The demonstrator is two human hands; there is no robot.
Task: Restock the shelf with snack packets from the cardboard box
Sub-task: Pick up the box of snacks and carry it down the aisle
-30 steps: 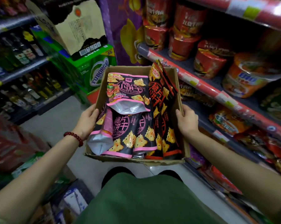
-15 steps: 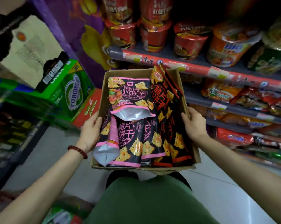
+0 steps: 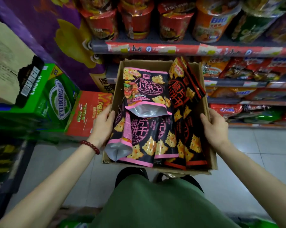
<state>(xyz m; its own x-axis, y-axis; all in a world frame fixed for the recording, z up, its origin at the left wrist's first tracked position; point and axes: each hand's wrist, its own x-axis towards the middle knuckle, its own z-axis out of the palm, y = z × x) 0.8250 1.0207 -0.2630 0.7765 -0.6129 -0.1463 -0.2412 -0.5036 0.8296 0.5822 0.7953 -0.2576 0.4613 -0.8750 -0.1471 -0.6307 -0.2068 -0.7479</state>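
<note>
The box (image 3: 203, 102) is carried in front of the shelf (image 3: 188, 48), held by both side walls. The left hand (image 3: 102, 125) grips the left wall, its fingers (image 3: 110, 115) curled over the rim; the right hand (image 3: 214, 127) grips the right wall the same way. The packets (image 3: 147, 96) lie between the two sets of fingers, none lifted out. So this looks like the carrying step, with stocking not begun. Next, one hand must likely let go, or the box be set down, to pick a packet.

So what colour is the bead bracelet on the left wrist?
Dark red bracelet, clearest in the head view.
</note>
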